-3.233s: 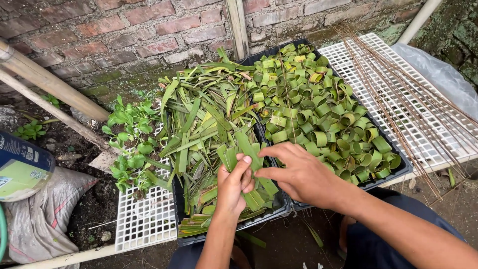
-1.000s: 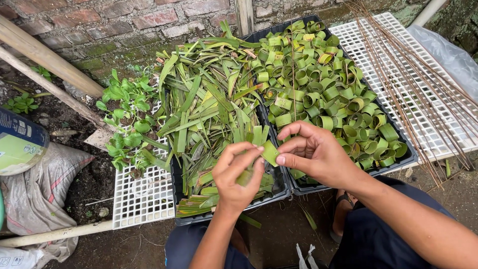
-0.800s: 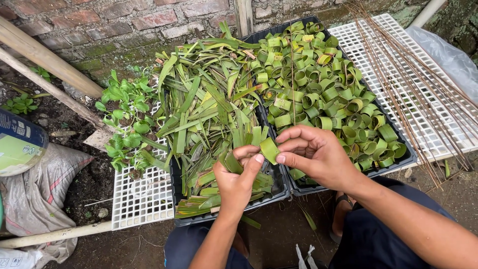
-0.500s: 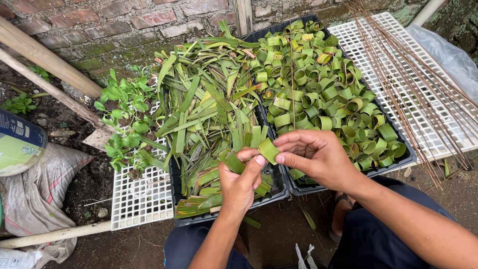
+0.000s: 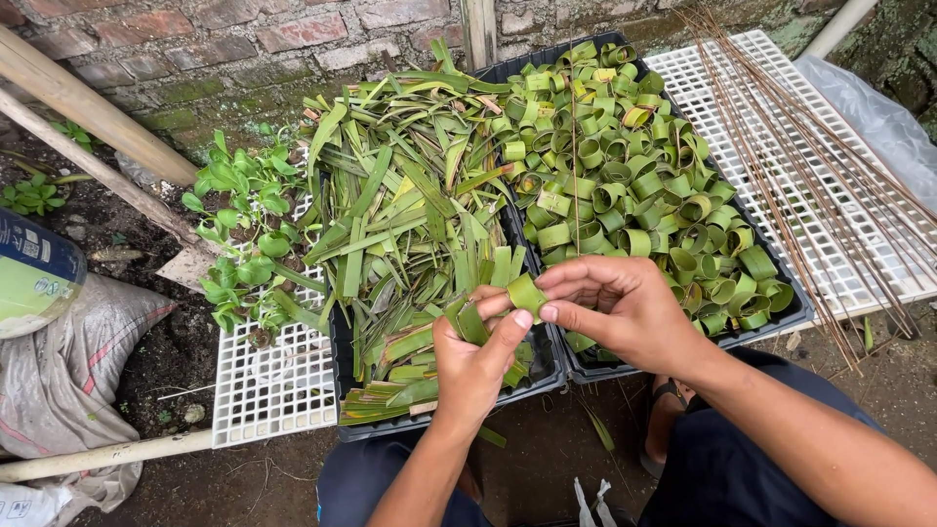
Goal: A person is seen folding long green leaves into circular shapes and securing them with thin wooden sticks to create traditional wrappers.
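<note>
Here, leaf strip (image 5: 524, 293) pinched between left hand (image 5: 475, 361), right hand (image 5: 615, 307)

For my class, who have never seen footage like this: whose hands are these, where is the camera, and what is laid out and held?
The picture comes from a camera worn on a person's head, looking down at their own bare hands. The left hand and right hand together hold a green leaf strip, curled between the fingers. Below lie two black trays: the left tray holds loose long leaf strips, the right tray holds many rolled leaf rings. White plastic grids sit beneath, with thin brown sticks on the right one and small green plants at left.
</note>
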